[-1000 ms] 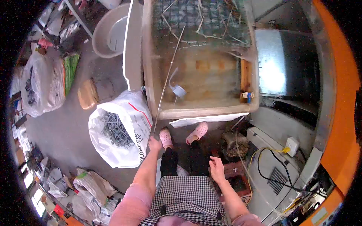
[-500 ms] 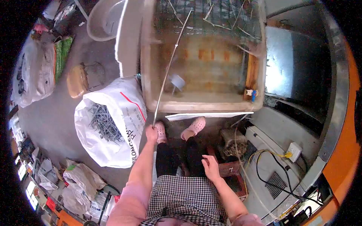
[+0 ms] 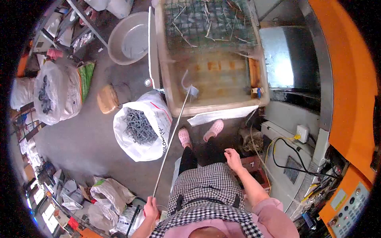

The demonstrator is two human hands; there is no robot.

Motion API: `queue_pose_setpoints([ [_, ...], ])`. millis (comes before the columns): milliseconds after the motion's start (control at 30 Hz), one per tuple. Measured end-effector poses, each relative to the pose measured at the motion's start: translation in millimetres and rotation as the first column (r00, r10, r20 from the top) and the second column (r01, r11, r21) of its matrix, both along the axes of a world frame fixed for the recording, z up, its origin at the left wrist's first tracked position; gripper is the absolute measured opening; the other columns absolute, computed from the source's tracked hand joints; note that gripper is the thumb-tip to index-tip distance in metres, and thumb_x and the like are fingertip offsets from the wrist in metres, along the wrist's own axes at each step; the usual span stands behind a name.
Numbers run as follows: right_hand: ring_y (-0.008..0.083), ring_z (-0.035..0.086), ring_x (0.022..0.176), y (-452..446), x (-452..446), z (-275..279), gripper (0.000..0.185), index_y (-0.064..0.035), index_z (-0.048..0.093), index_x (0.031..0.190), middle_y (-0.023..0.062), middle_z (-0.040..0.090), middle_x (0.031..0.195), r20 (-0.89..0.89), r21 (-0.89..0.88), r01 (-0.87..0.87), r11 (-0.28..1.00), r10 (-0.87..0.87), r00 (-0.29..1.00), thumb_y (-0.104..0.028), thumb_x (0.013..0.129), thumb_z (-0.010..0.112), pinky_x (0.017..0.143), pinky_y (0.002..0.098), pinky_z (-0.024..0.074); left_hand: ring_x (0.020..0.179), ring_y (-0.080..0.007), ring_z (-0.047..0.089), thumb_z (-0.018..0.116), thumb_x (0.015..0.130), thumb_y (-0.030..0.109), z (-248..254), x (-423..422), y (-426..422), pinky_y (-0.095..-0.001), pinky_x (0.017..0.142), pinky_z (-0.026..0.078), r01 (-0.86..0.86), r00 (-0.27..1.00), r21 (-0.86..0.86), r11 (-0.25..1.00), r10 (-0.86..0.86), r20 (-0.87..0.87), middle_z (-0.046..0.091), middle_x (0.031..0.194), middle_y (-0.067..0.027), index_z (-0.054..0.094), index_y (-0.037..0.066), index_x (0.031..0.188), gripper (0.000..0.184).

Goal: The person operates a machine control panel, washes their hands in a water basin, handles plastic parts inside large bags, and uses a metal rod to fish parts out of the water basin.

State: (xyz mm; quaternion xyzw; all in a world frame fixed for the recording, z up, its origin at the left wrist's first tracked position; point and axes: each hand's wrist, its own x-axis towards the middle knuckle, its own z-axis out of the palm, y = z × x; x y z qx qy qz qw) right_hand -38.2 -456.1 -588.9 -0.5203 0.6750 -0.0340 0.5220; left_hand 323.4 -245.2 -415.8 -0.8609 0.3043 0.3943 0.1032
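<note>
My left hand (image 3: 151,208), low at the left of my body, is closed around the near end of a long thin metal rod (image 3: 170,139). The rod slants up past the white bag and over the near rim of a large plastic tub (image 3: 214,111). Its far end is by a small whitish piece (image 3: 193,91) in the tub's cloudy water; whether they touch I cannot tell. Green netting (image 3: 186,25) with thin sticks lies across the tub's far half. My right hand (image 3: 233,158) hangs beside my right thigh, fingers loosely apart, with nothing seen in it.
Left of the tub stands an open white bag (image 3: 160,117) of grey plastic pieces (image 3: 141,127). Beyond are a round basin (image 3: 129,39) and a yellowish block (image 3: 107,99). At right are a red crate (image 3: 252,163), a socket box (image 3: 302,133) with cables, and an orange machine (image 3: 345,79).
My left hand has pulled back toward my body, drawing the rod's far end from the netting to the near part of the tub. The view has shifted; my right hand still hangs free.
</note>
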Motion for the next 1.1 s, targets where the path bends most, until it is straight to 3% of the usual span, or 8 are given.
queue_pose_setpoints([
  [133, 0.0239, 0.053, 0.083, 4.7, -11.9, 2.7, 0.021, -0.0005, 0.051, 0.097, 0.0132, 0.053, 0.091, 0.012, -0.056, 0.004, 0.998, -0.003, 1.000, -0.013, 0.079, 0.050, 0.072, 0.0317, 0.0432, 0.061, -0.0406, 0.050, 0.041, 0.084, 0.027, 9.2, 1.2, 19.0, -0.0479, 0.052, 0.035, 0.023, 0.999, -0.085, 0.996, -0.021, 0.027, 0.052, 0.063, -0.0194, 0.045, 0.010, 0.091, 0.019],
  [233, 0.0241, 0.053, 0.083, 2.1, -14.8, 6.7, 0.021, -0.0010, 0.051, 0.096, 0.0135, 0.053, 0.092, -0.056, -0.055, -0.005, 0.998, 0.002, 0.998, -0.014, 0.080, 0.050, 0.073, 0.0325, 0.0429, 0.063, -0.0405, 0.051, 0.042, 0.083, 0.028, 0.4, -1.0, -0.5, -0.0466, 0.054, 0.037, 0.034, 0.999, 0.000, 0.999, -0.034, -0.001, 0.053, 0.063, -0.0194, 0.046, 0.010, 0.091, 0.020],
  [333, 0.0252, 0.053, 0.083, 2.7, -14.7, 11.4, 0.021, -0.0007, 0.051, 0.095, 0.0136, 0.053, 0.090, -0.012, -0.060, 0.069, 0.996, -0.070, 0.997, -0.014, 0.080, 0.049, 0.073, 0.0325, 0.0426, 0.063, -0.0402, 0.051, 0.043, 0.083, 0.028, -29.7, -4.8, -4.4, -0.0459, 0.054, 0.038, 0.017, 0.999, -0.035, 0.999, -0.015, 0.037, 0.053, 0.064, -0.0194, 0.046, 0.010, 0.090, 0.020],
  [567, 0.0244, 0.053, 0.084, 4.5, -22.1, 13.7, 0.022, 0.0002, 0.051, 0.096, 0.0136, 0.053, 0.091, -0.055, -0.050, 0.035, 0.998, -0.037, 0.998, -0.015, 0.080, 0.049, 0.073, 0.0315, 0.0424, 0.068, -0.0392, 0.052, 0.046, 0.081, 0.027, -69.2, -15.7, -40.5, -0.0451, 0.057, 0.039, -0.057, 0.998, -0.096, 0.994, 0.055, -0.023, 0.055, 0.069, -0.0189, 0.048, 0.009, 0.089, 0.020],
  [667, 0.0240, 0.053, 0.084, 1.8, -26.5, 13.7, 0.022, 0.0005, 0.051, 0.096, 0.0137, 0.053, 0.091, -0.039, -0.027, 0.067, 0.997, -0.068, 0.997, -0.014, 0.080, 0.050, 0.074, 0.0311, 0.0425, 0.071, -0.0389, 0.052, 0.045, 0.081, 0.027, -92.4, -25.3, -60.8, -0.0450, 0.059, 0.039, -0.001, 1.000, -0.236, 0.972, 0.002, 0.002, 0.056, 0.072, -0.0185, 0.048, 0.009, 0.089, 0.021],
  [1100, 0.0250, 0.054, 0.081, -12.4, -51.6, 2.9, 0.021, -0.0001, 0.051, 0.095, 0.0144, 0.053, 0.089, -0.040, -0.069, 0.110, 0.992, -0.113, 0.993, -0.015, 0.079, 0.050, 0.072, 0.0317, 0.0424, 0.074, -0.0420, 0.051, 0.043, 0.082, 0.031, -186.9, -77.3, -182.9, -0.0486, 0.064, 0.037, -0.004, 1.000, -0.358, 0.934, 0.003, -0.004, 0.055, 0.075, -0.0222, 0.047, 0.008, 0.086, 0.023],
])
